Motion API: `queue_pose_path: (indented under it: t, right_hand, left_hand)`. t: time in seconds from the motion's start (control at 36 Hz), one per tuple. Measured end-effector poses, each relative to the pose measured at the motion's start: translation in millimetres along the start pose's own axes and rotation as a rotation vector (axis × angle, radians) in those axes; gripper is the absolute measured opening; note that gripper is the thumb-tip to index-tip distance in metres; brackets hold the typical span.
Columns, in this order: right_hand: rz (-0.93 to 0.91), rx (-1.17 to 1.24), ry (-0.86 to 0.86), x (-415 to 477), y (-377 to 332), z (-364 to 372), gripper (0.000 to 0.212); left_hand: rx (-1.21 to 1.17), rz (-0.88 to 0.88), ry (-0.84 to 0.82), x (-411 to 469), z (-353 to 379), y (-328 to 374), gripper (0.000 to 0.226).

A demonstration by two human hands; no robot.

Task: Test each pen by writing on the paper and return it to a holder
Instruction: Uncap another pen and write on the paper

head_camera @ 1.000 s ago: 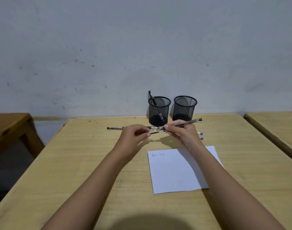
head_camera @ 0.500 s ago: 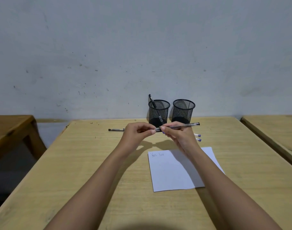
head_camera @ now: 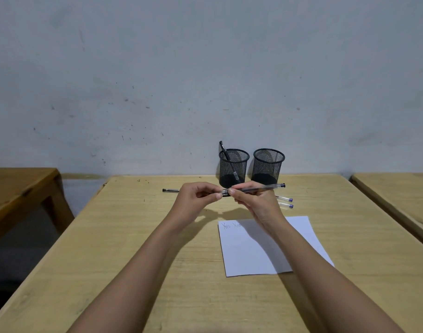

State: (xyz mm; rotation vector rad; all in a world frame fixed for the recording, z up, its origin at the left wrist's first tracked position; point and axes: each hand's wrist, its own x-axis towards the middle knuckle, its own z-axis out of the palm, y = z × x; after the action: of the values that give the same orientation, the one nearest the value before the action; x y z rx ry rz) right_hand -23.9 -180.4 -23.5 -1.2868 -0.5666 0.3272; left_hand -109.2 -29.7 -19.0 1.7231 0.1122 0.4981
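Right hand point(head_camera: 258, 200) pinches pen point(head_camera: 261, 187); left hand point(head_camera: 196, 198) pinches its tip.

Black wire-mesh left holder point(head_camera: 234, 168) and right holder point(head_camera: 268, 165), black pen point(head_camera: 223, 150), clear pen point(head_camera: 261, 187) with black end, violet-tipped clear pens point(head_camera: 287, 200), white paper point(head_camera: 265, 251) with dark script, pale yellow wood-grain table point(head_camera: 133, 236), grey-white flecked wall point(head_camera: 205, 68)
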Motion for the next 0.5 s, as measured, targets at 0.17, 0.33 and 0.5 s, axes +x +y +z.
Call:
queue_pose_path:
  t: [0.17, 0.33, 0.5]
  right_hand:
    - [-0.011, -0.003, 0.001, -2, -2, 0, 0.009]
    - [-0.027, -0.001, 0.022, -4, -6, 2, 0.008]
    - [0.000, 0.044, -0.040, -6, -20, -5, 0.013]
  left_hand:
    - [0.017, 0.023, -0.004, -1, 0, 3, 0.011]
    - [0.004, 0.025, 0.004, -1, 3, 8, 0.010]
    - [-0.026, 0.064, -0.038, 1, 1, 16, 0.014]
